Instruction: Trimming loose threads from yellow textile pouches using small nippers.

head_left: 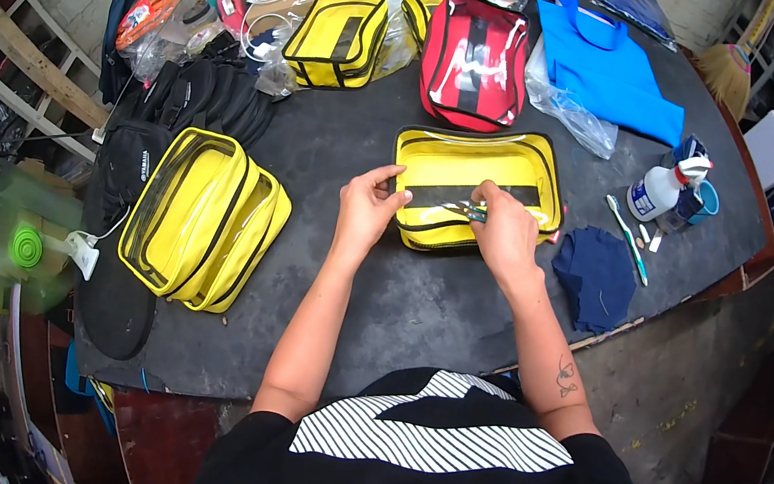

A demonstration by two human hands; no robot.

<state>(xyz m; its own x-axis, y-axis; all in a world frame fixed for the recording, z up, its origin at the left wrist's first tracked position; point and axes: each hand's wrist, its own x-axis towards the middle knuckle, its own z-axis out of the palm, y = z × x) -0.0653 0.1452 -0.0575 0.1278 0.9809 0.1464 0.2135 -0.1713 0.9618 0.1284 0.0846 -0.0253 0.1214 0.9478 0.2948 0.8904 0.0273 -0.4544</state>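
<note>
While the case (469, 237) lies clear-topped face up on the table (331, 147), directly in front of the person, both hands are positioned over it. The right hand (506, 236) is closed around the snips (458, 208), with the blades directed left above the black strip; whether the blades touch the case cannot be determined. The left hand (368, 211) is at the left edge of the case, thumb and forefinger slightly parted; whether anything is held between them cannot be determined.

Surrounding items are located as follows. Beyond the case stands the red case (442, 73). At left, beside the black bags (212, 103), is a yellow pair (179, 245). At right, the cloth (594, 275) lies near the case, with the toothbrush (627, 238) at its edge and the spray bottle (655, 190) behind.
</note>
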